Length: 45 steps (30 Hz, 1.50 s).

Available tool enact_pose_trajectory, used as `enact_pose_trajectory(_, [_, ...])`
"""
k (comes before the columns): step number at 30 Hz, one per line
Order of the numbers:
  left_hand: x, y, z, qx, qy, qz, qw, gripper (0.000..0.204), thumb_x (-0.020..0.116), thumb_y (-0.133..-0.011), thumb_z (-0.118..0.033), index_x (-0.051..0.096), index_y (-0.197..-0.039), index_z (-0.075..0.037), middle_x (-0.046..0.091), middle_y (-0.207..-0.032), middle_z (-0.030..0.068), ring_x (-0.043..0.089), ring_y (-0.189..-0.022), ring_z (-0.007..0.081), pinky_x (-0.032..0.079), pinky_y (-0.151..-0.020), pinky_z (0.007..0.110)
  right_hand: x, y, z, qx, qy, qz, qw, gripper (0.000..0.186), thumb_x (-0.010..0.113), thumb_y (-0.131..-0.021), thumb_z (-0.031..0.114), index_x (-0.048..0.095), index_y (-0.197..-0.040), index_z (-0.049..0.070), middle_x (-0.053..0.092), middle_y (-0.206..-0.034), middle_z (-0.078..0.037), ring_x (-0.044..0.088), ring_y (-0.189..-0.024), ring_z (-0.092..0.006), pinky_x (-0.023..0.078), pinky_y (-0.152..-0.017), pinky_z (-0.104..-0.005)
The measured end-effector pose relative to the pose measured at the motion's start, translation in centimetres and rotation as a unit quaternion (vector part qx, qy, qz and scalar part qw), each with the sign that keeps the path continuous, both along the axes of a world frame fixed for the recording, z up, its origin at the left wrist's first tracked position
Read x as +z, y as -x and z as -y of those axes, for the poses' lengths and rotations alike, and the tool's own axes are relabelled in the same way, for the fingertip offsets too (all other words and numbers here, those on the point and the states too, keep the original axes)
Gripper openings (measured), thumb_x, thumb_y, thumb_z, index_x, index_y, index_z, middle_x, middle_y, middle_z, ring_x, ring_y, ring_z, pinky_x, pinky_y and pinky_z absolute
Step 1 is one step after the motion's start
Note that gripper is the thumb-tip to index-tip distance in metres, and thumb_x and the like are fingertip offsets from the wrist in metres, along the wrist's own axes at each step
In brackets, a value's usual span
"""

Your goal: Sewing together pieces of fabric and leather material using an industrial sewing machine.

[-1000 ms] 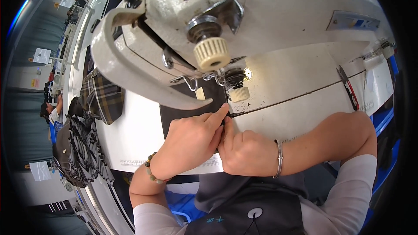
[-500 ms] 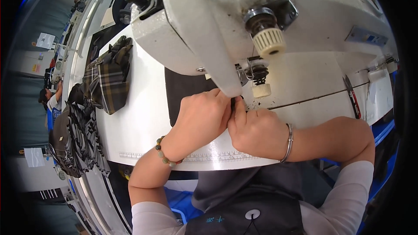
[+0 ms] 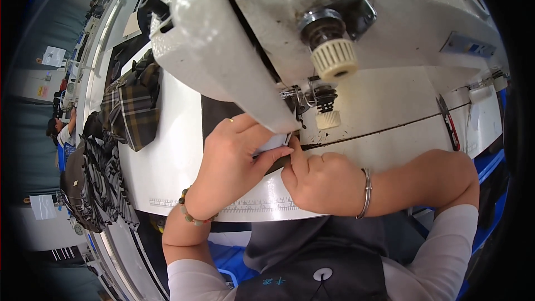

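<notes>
Under the head of a white sewing machine (image 3: 206, 50), a piece of dark cloth (image 3: 214, 116) lies on the machine bed. My left hand (image 3: 231, 159) rests over it, thumb and forefinger closing near the presser area. A small whitish piece (image 3: 274, 144) shows between those fingers and the machine; I cannot tell what it is. To the right, my right hand (image 3: 326, 184) has its lower fingers curled. Its forefinger points up against the cloth's edge, almost meeting my left thumb. The needle and the exact pinch are hidden.
Plaid cloth (image 3: 139, 108) is heaped at the left of the white table, with a stack of grey and black pieces (image 3: 100, 189) hanging off its edge. Red-and-black snips (image 3: 448, 124) lie far right. A ruler strip (image 3: 262, 206) runs along the front edge. Another person (image 3: 62, 131) works far left.
My left hand has shifted left and down, its thumb now stretched toward my right forefinger. The whitish piece has come into sight. The machine sits slightly further left in view.
</notes>
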<state>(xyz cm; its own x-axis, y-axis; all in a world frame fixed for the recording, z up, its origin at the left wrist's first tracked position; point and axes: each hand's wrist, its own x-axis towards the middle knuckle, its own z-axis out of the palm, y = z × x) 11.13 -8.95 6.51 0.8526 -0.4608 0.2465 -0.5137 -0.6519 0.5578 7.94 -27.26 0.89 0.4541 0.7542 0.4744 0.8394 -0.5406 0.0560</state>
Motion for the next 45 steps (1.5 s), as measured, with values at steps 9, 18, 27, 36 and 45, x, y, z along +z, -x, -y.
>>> enact_pose_trajectory(9, [-0.8, 0.9, 0.6, -0.052, -0.165, 0.067, 0.983, 0.035, 0.071, -0.064, 0.002, 0.077, -0.096, -0.012, 0.055, -0.080, 0.0005, 0.053, -0.071, 0.0202, 0.042, -0.060, 0.034, 0.3, 1.1, 0.3, 0.011, 0.019, -0.009, 1.000, 0.026, 0.060, -0.069, 0.017, 0.066, -0.076, -0.007, 0.066, -0.090, -0.040, 0.057, -0.046, -0.0141, 0.041, -0.039, -0.0260])
enact_pose_trajectory(18, [-1.3, 1.4, 0.8, -0.082, -0.191, 0.118, 0.971, 0.034, 0.071, -0.068, -0.003, 0.076, -0.101, -0.009, 0.056, -0.082, -0.0009, 0.054, -0.077, 0.0196, 0.044, -0.070, 0.033, 0.5, 1.2, 0.2, 0.020, 0.019, -0.009, 1.000, 0.028, 0.060, -0.068, 0.017, 0.067, -0.077, -0.008, 0.067, -0.085, -0.038, 0.058, -0.046, -0.0156, 0.040, -0.039, -0.0261])
enact_pose_trajectory(27, [-2.2, -0.7, 0.5, -0.073, -0.183, 0.122, 0.973, 0.026, 0.066, -0.072, -0.011, 0.073, -0.096, -0.004, 0.054, -0.083, 0.0042, 0.055, -0.086, 0.0225, 0.046, -0.087, 0.037, -0.7, -1.0, 0.0, -0.008, 0.006, 0.013, 1.000, 0.021, 0.062, -0.068, 0.013, 0.067, -0.080, -0.004, 0.069, -0.085, -0.030, 0.055, -0.045, -0.0136, 0.041, -0.037, -0.0270])
enact_pose_trajectory(36, [-2.7, -2.1, 0.2, -0.039, -0.209, 0.151, 0.965, 0.035, 0.071, -0.067, -0.005, 0.074, -0.102, -0.007, 0.061, -0.092, 0.0024, 0.060, -0.094, 0.0222, 0.046, -0.086, 0.036, -0.6, -2.6, -0.1, -0.033, -0.014, -0.004, 0.999, 0.017, 0.063, -0.070, 0.012, 0.064, -0.077, -0.003, 0.053, -0.060, -0.007, 0.057, -0.048, -0.0137, 0.043, -0.037, -0.0272])
enact_pose_trajectory(45, [-3.8, -3.3, -0.8, -0.033, -0.068, 0.119, 0.990, 0.024, 0.072, -0.077, 0.002, 0.076, -0.100, -0.006, 0.063, -0.081, 0.0093, 0.061, -0.071, 0.0264, 0.046, -0.060, 0.035, -0.5, -1.7, 0.2, -0.029, 0.034, 0.008, 0.999, 0.032, 0.062, -0.073, 0.013, 0.069, -0.099, -0.004, 0.069, -0.108, -0.026, 0.054, -0.047, -0.0109, 0.044, -0.041, -0.0259])
